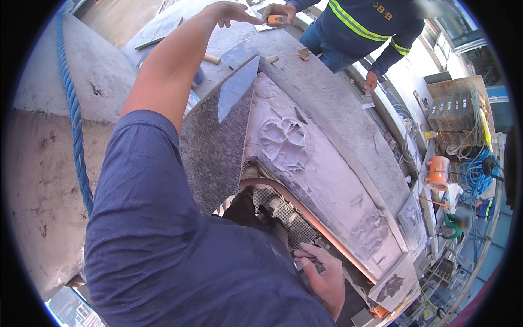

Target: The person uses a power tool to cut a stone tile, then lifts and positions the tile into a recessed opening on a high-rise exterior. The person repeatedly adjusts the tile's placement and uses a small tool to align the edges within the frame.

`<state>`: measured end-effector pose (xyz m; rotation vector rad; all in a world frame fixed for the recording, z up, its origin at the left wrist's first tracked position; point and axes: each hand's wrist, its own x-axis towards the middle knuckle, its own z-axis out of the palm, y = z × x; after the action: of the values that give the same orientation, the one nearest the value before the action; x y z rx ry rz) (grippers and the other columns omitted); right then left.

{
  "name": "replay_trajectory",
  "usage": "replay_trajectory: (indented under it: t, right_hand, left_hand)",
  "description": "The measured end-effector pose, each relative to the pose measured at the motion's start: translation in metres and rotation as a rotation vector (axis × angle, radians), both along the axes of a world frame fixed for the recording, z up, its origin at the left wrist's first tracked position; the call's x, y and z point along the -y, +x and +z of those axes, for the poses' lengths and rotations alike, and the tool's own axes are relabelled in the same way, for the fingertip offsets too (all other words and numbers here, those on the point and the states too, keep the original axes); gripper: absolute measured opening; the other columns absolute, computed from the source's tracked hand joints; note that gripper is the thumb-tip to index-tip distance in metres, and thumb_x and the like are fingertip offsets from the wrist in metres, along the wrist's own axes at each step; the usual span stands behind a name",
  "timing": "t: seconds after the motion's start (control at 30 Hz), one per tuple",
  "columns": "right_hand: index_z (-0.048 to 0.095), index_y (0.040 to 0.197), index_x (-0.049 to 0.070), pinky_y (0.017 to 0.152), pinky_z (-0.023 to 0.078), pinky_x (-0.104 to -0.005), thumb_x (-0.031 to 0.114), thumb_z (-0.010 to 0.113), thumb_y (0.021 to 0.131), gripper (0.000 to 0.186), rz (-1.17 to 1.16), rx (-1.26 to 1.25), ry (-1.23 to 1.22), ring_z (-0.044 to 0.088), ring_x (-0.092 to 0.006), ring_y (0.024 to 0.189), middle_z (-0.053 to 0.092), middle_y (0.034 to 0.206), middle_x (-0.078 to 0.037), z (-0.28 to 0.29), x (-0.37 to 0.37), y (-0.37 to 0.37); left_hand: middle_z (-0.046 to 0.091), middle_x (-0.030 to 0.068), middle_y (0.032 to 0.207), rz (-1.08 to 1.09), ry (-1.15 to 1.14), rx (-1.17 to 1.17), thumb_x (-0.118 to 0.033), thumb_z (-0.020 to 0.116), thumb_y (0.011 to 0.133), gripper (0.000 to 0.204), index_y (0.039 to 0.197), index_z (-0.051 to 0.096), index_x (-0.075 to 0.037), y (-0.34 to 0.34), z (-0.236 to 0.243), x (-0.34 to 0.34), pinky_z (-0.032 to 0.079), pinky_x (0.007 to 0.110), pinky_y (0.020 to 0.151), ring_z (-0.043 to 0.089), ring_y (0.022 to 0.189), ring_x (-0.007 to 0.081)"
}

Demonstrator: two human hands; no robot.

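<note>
My left hand [231, 13] reaches out at the top, fingers stretched and holding nothing that shows. Its fingertips come close to an orange tape measure [277, 20], which a co-worker's hand [282, 10] holds. Low in the view, my right hand [324, 272] is closed with curled fingers; a small greyish piece at the fingertips is too small to name. Below my left arm stands a dark grey stone slab [212, 158] with a lighter patch. Beside it, a mound of wet grey mortar [284, 143] sits on a pale, smeared ledge [340, 188].
The co-worker [359, 32] stands beyond the ledge, a scraper [368, 102] in the other hand. A thick blue rope [72, 103] hangs at the left. Grating [302, 229] shows below me. An orange bucket [437, 172] and coiled blue hose [476, 174] lie right.
</note>
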<state>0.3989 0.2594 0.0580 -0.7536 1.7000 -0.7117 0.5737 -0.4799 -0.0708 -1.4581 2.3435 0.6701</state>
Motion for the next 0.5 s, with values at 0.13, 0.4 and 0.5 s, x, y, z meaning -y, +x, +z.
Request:
replay_trajectory:
  t: [0.13, 0.4, 0.5]
  right_hand:
    - [0.071, 0.138, -0.006, 0.094, 0.061, -0.0336, 0.001, 0.072, 0.1, 0.038, 0.018, 0.021, -0.023, 0.08, -0.0223, 0.104, 0.082, 0.117, -0.019, -0.007, -0.013, -0.007]
    - [0.068, 0.139, -0.01, 0.099, 0.06, -0.0351, 0.0, 0.068, 0.103, 0.037, 0.331, 0.053, -0.011, 0.078, -0.0233, 0.106, 0.081, 0.117, -0.02, -0.004, -0.048, -0.035]
    - [0.067, 0.14, -0.011, 0.101, 0.06, -0.0359, -0.002, 0.067, 0.102, 0.038, 0.277, 0.051, 0.029, 0.078, -0.0247, 0.107, 0.08, 0.117, -0.021, 0.0, -0.067, -0.053]
  left_hand:
    - [0.071, 0.0164, 0.123, 0.148, 0.164, -0.458, -0.034, 0.074, 0.101, 0.062, 0.154, 0.049, -0.015, -0.015, 0.006, -0.01, 0.061, 0.058, 0.099, 0.074, 0.116, 0.0325]
    - [0.072, 0.0155, 0.087, 0.862, 0.04, -1.346, -0.006, 0.066, 0.092, 0.048, 0.139, 0.061, -0.006, -0.039, 0.03, -0.022, 0.065, 0.04, 0.068, 0.075, 0.075, 0.0263]
    - [0.073, 0.015, 0.087, 0.776, -0.044, -1.528, -0.009, 0.074, 0.084, 0.049, 0.131, 0.064, 0.0, -0.084, 0.063, -0.109, 0.065, 0.037, 0.067, 0.075, 0.075, 0.0244]
